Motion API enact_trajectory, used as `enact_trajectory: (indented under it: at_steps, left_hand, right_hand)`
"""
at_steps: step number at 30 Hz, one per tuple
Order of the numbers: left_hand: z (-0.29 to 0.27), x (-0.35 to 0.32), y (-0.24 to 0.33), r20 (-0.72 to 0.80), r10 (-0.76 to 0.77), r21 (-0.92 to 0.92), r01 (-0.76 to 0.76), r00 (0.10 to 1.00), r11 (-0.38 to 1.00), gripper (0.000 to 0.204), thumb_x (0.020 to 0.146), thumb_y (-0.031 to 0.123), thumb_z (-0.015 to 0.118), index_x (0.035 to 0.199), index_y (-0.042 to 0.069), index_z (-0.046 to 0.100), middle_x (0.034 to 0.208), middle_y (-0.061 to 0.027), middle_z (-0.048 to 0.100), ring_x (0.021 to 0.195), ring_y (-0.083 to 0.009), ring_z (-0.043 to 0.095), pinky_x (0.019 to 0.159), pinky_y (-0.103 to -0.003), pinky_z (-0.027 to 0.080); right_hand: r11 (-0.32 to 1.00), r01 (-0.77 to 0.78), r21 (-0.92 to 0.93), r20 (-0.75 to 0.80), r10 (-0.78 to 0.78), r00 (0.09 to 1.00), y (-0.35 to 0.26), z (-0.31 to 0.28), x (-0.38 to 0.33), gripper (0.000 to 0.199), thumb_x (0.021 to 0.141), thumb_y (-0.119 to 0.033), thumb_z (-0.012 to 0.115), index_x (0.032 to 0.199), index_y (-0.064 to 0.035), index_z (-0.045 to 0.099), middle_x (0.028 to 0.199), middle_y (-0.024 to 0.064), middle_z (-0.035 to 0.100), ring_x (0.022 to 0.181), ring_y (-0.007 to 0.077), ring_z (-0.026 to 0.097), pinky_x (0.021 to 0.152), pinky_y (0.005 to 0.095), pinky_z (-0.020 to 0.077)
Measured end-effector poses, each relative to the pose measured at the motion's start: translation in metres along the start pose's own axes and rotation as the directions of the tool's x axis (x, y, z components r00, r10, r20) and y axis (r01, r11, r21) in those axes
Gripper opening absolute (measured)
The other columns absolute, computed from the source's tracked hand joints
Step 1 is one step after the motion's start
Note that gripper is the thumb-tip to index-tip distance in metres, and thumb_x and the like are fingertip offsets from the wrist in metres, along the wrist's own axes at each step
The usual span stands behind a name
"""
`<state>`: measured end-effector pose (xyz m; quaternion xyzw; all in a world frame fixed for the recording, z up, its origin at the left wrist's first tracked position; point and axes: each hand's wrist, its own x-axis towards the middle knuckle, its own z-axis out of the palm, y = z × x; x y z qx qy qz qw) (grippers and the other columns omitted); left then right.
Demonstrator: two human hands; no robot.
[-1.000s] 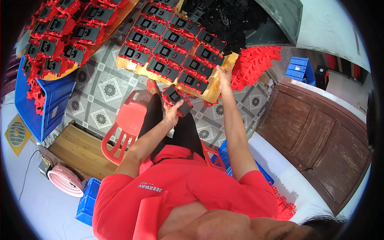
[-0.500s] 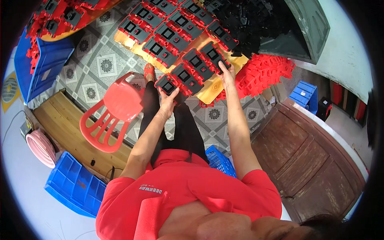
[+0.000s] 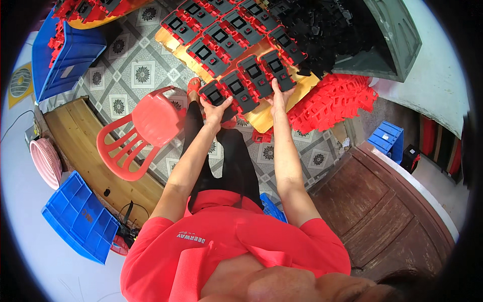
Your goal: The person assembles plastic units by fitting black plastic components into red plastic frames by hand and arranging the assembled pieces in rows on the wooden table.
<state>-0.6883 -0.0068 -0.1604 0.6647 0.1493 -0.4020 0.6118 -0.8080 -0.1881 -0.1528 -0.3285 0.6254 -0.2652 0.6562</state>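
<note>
1. Hands first: our left hand (image 3: 215, 106) is closed around the near edge of a black-and-red rectangular part (image 3: 213, 94), fingers curled under it and thumb on top, at the near-left corner of the yellow board (image 3: 261, 118).
2. Our right hand (image 3: 278, 95) rests flat, fingers spread, on another black-and-red part (image 3: 277, 69) in the nearest row; we cannot tell whether it grips it or only presses on it.
3. Between our two hands lie two more parts of the same kind, side by side on the board and touching each other.
4. Further rows of these parts (image 3: 221, 35) cover the board beyond our hands, set edge to edge in slanted lines.
5. Just right of the board we see a heap of loose red pieces (image 3: 334, 100), and beyond it a pile of black pieces (image 3: 322, 30) against a grey-green bin (image 3: 397, 40).
6. Left of our legs stands a red plastic chair (image 3: 141, 131) on the patterned tile floor (image 3: 136, 75).
7. A blue crate (image 3: 70, 55) sits at upper left, holding red pieces along its rim.
8. Another blue crate (image 3: 80, 219) lies at lower left beside a wooden platform (image 3: 85, 146), with a pink basket (image 3: 46, 161) near it.
9. A smaller blue crate (image 3: 385, 141) stands at right, next to a dark wooden door (image 3: 392, 221).
</note>
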Motion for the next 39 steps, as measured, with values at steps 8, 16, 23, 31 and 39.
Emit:
enact_trajectory:
  at_steps: [8,16,23,31,39]
  left_hand:
    - [0.025,-0.005,0.000,-0.240,-0.016,0.349,0.101,0.971,0.932,0.131,0.055,0.025,0.094,0.150,0.011,0.006,0.141,-0.0211,0.038,0.131,-0.0313,0.040,0.106,-0.040,0.039]
    - [0.001,0.010,-0.014,-0.162,0.059,0.148,-0.034,0.985,0.988,0.126,0.054,0.023,0.095,0.148,0.008,0.013,0.136,-0.0189,0.043,0.125,-0.0291,0.046,0.102,-0.039,0.044]
    - [-0.013,0.001,-0.006,-0.031,0.098,0.098,-0.095,0.995,0.991,0.115,0.056,0.021,0.094,0.144,0.005,0.020,0.129,-0.0150,0.048,0.120,-0.0259,0.050,0.098,-0.038,0.047]
    - [-0.066,-0.070,0.037,-0.052,0.135,0.196,-0.122,0.990,0.973,0.129,0.055,0.027,0.094,0.148,0.001,0.010,0.137,-0.0171,0.045,0.128,-0.0257,0.045,0.107,-0.035,0.038]
    - [-0.081,-0.105,0.195,0.022,0.290,-0.102,-0.287,0.957,0.953,0.103,0.061,0.020,0.091,0.141,0.011,0.027,0.134,-0.0101,0.045,0.124,-0.0213,0.044,0.107,-0.039,0.037]
  right_hand:
    - [0.971,0.215,0.106,-0.039,-0.212,0.977,0.008,-0.018,0.033,0.104,0.077,-0.016,0.081,0.151,-0.0215,0.009,0.142,0.0088,0.037,0.118,0.0280,0.049,0.072,0.0531,0.0553]
    - [0.997,0.060,0.056,0.104,-0.066,0.992,0.002,-0.009,0.011,0.088,0.077,-0.009,0.079,0.140,-0.0165,0.018,0.134,0.0130,0.041,0.113,0.0297,0.052,0.069,0.0545,0.0561]
    - [0.992,0.126,0.000,0.100,-0.125,0.987,0.018,-0.021,0.001,0.087,0.077,-0.011,0.080,0.140,-0.0140,0.021,0.123,0.0089,0.053,0.100,0.0193,0.059,0.063,0.0376,0.0536]
    - [0.955,0.289,0.065,0.111,-0.294,0.949,-0.037,-0.003,-0.113,0.071,0.078,-0.005,0.078,0.132,-0.0115,0.033,0.121,0.0041,0.054,0.101,0.0138,0.057,0.069,0.0302,0.0511]
    - [0.843,0.522,0.133,0.291,-0.537,0.792,-0.149,0.106,-0.178,0.071,0.081,0.003,0.073,0.138,-0.0096,0.032,0.135,0.0080,0.045,0.119,0.0186,0.049,0.104,0.0351,0.0393]
